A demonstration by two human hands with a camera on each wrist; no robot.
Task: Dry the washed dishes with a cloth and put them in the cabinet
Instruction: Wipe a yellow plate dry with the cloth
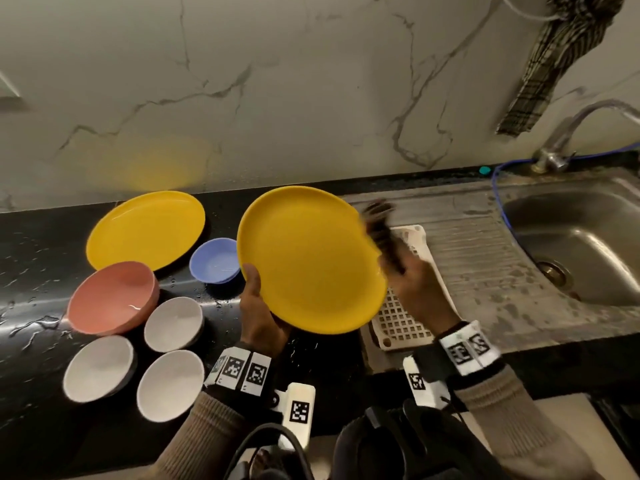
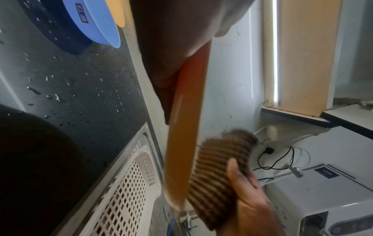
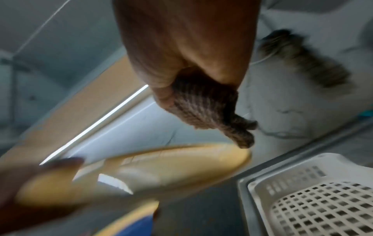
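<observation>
Yellow plate (image 1: pixel 311 261) is held above the counter (image 1: pixel 34 244), tilted, its face toward us. We note the left hand (image 1: pixel 259 313) pinches the near-left rim, thumb on the face and fingers behind. The right hand (image 1: pixel 415 289) is curled round a bunched brown cloth (image 1: pixel 381 226) and sits at the plate's right rim; the wrist views show the cloth just beside the rim, and blur prevents us confirming contact. The plate therefore lies to the left of the cloth, edge-on to it, and the right hand is nearer the wiping surface. We judge the next stroke must travel leftward across the face while the left pinch resists.
</observation>
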